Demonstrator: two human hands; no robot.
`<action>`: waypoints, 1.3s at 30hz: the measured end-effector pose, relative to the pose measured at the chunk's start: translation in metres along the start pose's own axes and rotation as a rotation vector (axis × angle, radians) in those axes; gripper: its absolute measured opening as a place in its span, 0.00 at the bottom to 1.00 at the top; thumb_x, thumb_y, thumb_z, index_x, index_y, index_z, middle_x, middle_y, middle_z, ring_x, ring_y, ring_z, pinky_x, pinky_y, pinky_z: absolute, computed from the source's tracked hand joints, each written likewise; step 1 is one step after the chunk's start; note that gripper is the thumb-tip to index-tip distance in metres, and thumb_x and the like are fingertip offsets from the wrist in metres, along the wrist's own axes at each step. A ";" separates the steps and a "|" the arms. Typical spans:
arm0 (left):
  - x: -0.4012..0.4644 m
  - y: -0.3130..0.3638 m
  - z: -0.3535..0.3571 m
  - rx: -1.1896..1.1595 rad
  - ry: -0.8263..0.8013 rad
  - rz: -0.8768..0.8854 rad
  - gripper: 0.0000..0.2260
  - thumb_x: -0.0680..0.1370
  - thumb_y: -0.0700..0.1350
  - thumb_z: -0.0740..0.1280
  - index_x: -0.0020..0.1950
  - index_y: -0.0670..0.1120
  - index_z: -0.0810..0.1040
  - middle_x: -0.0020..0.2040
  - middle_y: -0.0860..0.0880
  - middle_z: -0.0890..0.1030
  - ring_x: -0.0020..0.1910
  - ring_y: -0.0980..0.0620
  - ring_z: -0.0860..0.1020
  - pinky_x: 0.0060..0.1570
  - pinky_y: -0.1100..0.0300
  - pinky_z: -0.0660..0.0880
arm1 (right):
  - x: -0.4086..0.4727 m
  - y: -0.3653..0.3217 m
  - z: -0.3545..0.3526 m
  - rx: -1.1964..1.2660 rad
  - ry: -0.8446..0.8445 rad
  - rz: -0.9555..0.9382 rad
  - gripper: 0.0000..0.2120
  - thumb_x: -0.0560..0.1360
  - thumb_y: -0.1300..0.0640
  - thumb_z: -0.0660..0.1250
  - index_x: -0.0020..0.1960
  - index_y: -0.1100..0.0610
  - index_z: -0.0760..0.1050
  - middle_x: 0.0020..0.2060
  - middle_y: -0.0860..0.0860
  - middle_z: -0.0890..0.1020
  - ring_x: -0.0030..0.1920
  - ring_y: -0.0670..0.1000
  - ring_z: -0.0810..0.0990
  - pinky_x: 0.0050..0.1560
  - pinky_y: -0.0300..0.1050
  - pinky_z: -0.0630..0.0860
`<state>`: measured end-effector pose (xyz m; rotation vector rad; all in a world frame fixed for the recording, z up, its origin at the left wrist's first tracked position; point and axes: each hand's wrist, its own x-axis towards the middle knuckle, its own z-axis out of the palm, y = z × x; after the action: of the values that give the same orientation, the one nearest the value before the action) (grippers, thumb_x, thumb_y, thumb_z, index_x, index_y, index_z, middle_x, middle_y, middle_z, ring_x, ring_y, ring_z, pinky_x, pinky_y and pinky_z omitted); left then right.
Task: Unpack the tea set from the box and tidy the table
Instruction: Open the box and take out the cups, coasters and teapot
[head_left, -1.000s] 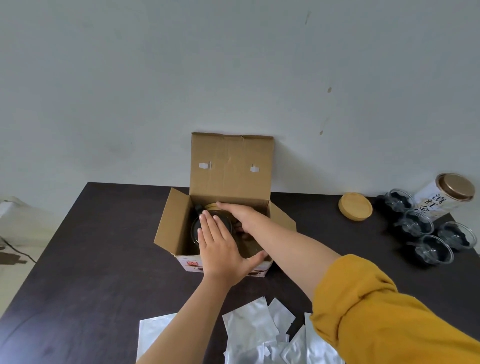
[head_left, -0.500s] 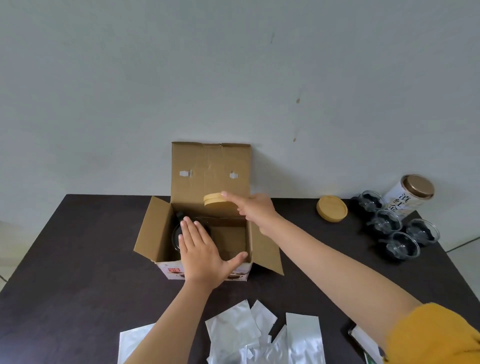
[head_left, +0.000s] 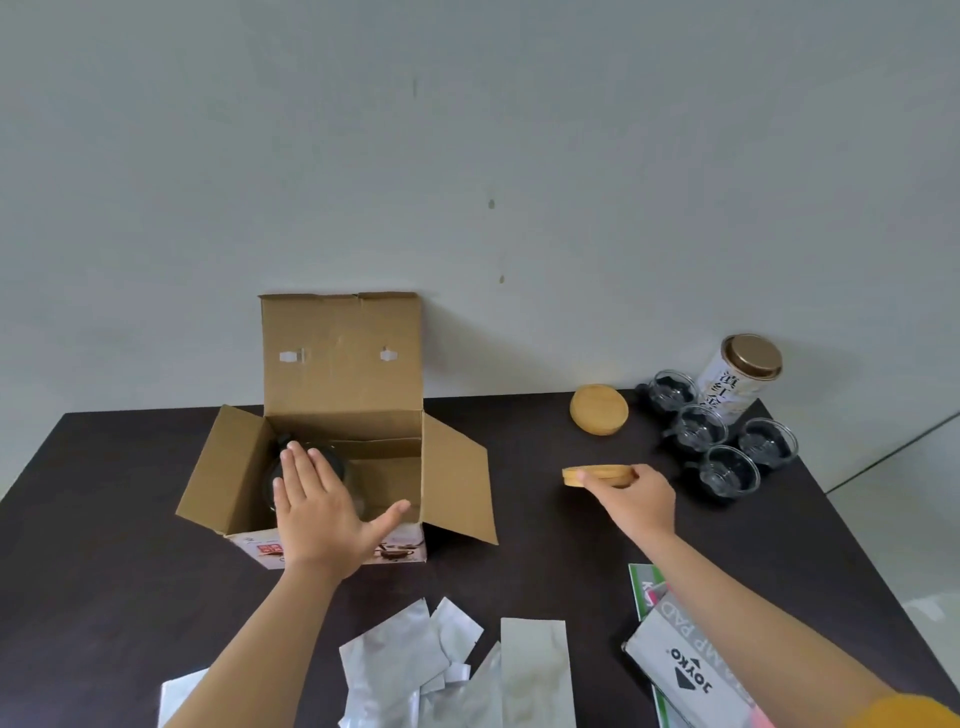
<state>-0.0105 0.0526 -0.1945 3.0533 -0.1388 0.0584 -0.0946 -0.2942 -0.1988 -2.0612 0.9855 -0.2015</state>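
**Wooden disc in the air, glass pot waiting in the box**

At about nine o'clock on the bench (head_left: 104, 519), the cardboard box (head_left: 332, 415) is standing open with its flaps splayed. The left hand (head_left: 322, 514) is lying flat over the front wall, its grip released and fingers spread, touching or just above a dark glass pot (head_left: 291, 457) that is sitting in the left half of the box; which of the two cannot be told. If that hand is pressing down while the box is being steadied, the thin front wall may be buckling and the pot tipping against the cardboard.

At six o'clock, foil packets (head_left: 395, 654) are lying loose in an overlapping heap. Any sweep of a forearm is likely sending them sliding off the near edge.

Toward three o'clock, the right hand (head_left: 636, 501) is pinching a flat wooden disc (head_left: 597, 475), which is looking clear of the bench, its grip clenched on the right rim only. Held by one edge, the disc may be slipping or landing tilted and rolling. Just beyond, at one o'clock, a second wooden lid (head_left: 600, 409) is resting, and at two o'clock four glass cups (head_left: 727, 447) are clustered beside a tea canister (head_left: 737, 384). A setting-down that is drifting rightward is risking a knock against the nearest cup.

At four o'clock, a printed packet (head_left: 680, 670) is lying under the right forearm, near the bench edge.
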 end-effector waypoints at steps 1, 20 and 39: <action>0.000 0.000 0.000 0.003 0.001 -0.001 0.59 0.63 0.80 0.40 0.73 0.32 0.57 0.74 0.33 0.57 0.75 0.36 0.54 0.71 0.42 0.55 | 0.001 0.007 0.002 -0.002 -0.001 -0.023 0.20 0.62 0.42 0.78 0.43 0.55 0.76 0.42 0.49 0.80 0.45 0.51 0.79 0.42 0.41 0.71; -0.001 0.003 0.001 0.017 -0.001 -0.021 0.57 0.65 0.79 0.43 0.73 0.32 0.59 0.74 0.32 0.58 0.74 0.35 0.56 0.70 0.41 0.58 | -0.006 0.037 0.059 -0.075 -0.096 -0.215 0.43 0.60 0.38 0.79 0.66 0.60 0.70 0.60 0.55 0.75 0.63 0.54 0.70 0.57 0.46 0.72; -0.002 0.004 -0.004 -0.023 -0.023 -0.012 0.59 0.63 0.80 0.40 0.74 0.33 0.57 0.75 0.34 0.56 0.75 0.36 0.53 0.71 0.43 0.56 | -0.026 -0.001 0.047 -0.134 -0.177 -0.207 0.52 0.65 0.39 0.76 0.78 0.56 0.52 0.71 0.51 0.68 0.71 0.54 0.60 0.65 0.55 0.68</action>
<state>-0.0126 0.0493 -0.1902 3.0327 -0.1221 0.0206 -0.0907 -0.2465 -0.2240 -2.2608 0.6942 -0.0590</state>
